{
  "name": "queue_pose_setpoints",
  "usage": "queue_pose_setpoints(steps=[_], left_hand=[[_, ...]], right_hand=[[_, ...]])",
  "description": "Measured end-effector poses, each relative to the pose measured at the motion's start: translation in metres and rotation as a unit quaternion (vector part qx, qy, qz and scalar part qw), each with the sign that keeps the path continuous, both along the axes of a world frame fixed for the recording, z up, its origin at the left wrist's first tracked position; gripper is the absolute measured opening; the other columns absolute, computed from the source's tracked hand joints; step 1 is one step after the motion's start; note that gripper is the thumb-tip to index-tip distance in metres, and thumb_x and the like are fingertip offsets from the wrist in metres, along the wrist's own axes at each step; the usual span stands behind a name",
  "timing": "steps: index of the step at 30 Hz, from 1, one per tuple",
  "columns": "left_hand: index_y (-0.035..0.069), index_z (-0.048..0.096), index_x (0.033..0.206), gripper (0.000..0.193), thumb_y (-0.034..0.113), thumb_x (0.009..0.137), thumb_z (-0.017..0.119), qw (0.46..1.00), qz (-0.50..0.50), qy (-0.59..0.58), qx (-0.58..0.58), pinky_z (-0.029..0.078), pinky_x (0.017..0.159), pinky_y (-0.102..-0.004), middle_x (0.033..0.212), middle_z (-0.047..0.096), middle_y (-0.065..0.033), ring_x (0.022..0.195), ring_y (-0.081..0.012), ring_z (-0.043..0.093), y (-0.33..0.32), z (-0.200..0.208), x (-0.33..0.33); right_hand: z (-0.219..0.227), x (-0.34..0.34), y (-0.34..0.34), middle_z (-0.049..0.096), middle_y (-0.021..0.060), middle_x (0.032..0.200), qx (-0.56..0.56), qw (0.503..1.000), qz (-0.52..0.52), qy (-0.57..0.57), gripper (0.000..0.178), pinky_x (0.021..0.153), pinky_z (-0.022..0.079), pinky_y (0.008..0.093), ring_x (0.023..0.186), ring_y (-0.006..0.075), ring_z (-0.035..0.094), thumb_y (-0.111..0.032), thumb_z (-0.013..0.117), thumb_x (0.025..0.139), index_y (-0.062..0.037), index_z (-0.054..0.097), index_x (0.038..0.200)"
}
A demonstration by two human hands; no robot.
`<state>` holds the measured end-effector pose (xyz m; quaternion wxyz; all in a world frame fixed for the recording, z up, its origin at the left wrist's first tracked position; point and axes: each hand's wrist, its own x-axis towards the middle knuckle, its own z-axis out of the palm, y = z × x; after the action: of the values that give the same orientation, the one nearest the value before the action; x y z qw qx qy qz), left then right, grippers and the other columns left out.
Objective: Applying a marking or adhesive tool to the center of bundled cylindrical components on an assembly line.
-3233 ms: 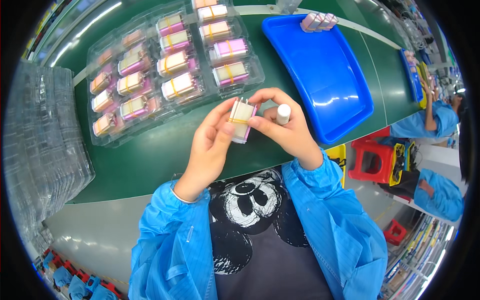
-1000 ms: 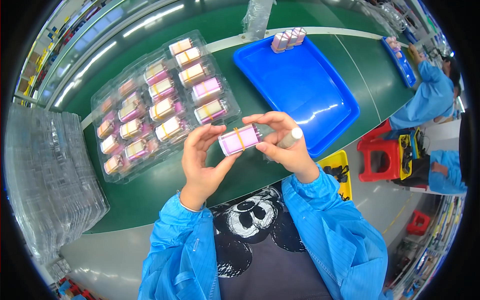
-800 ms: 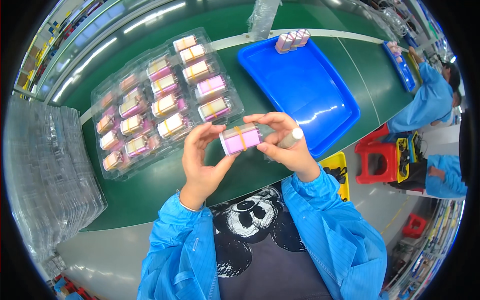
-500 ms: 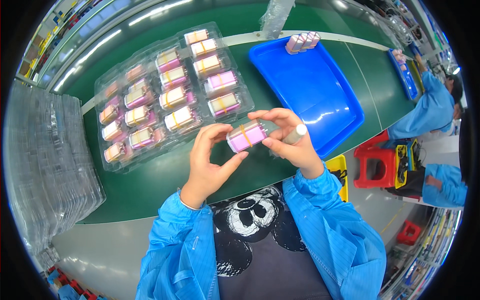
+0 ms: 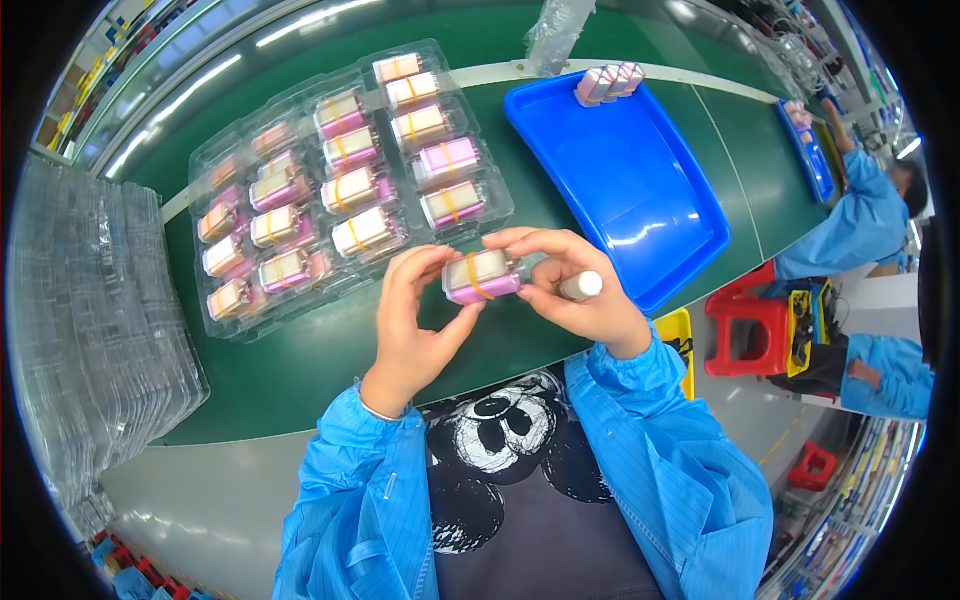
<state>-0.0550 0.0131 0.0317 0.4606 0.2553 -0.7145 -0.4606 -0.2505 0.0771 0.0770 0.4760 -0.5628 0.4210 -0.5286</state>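
Note:
Between both hands, in front of my chest, is a small pink and beige block-shaped component (image 5: 482, 279) with a yellow band around it. The thumb and fingers of my left hand (image 5: 410, 320) grip its left end. My right hand (image 5: 590, 300) pinches the right end. A pen-like stick with a white cap (image 5: 582, 287) also sits in my right hand, its other end hidden by the fingers. Beyond my left hand, a clear plastic tray (image 5: 300, 320) holds several similar banded components (image 5: 365, 231) in its pockets.
A blue tray (image 5: 640, 190) lies to the right, with several pinkish components (image 5: 610, 84) at its far edge. Stacked clear trays (image 5: 100, 310) rise at the left. A yellow bin (image 5: 676, 340) and red stool (image 5: 740, 325) stand right of the green table (image 5: 290, 400). Co-workers in blue (image 5: 845, 215) are farther right.
The component has turned in my fingers, bringing more of its beige face upward. The white cap has tipped toward the camera and shifted slightly down and left.

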Motion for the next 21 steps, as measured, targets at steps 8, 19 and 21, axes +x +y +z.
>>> queue_pose_setpoints(steps=[8,19,21], left_hand=[[-0.001,0.054,0.121,0.056,0.010,0.072,0.078,0.985,-0.044,-0.165,-0.023,0.047,0.091,-0.0356,0.116,0.061,-0.0172,0.107,-0.0278,0.061,-0.004,-0.012,0.006],[0.006,0.061,0.099,0.041,0.017,0.067,0.084,0.978,-0.013,-0.202,-0.056,0.048,0.087,-0.0383,0.100,0.068,-0.0076,0.093,-0.0281,0.064,0.002,-0.026,0.004],[0.006,0.062,0.098,0.041,0.017,0.065,0.084,0.976,-0.004,-0.212,-0.056,0.048,0.084,-0.0383,0.098,0.068,-0.0075,0.092,-0.0283,0.063,0.003,-0.025,0.004]], right_hand=[[0.005,0.007,-0.010,0.061,0.0101,0.121,0.007,0.989,0.068,0.135,0.042,0.058,0.041,0.0215,0.064,0.0043,0.048,0.007,0.059,0.080,-0.0009,0.056,0.122],[-0.009,0.020,-0.011,0.060,0.0129,0.083,-0.162,0.964,-0.087,-0.194,0.016,0.043,0.033,0.0199,0.046,0.0046,0.039,-0.013,0.048,0.098,-0.0008,0.051,0.108],[-0.009,0.025,-0.013,0.060,0.0122,0.082,-0.152,0.965,-0.066,-0.203,0.017,0.043,0.034,0.0202,0.047,0.0048,0.040,-0.013,0.050,0.097,-0.0006,0.051,0.109]])
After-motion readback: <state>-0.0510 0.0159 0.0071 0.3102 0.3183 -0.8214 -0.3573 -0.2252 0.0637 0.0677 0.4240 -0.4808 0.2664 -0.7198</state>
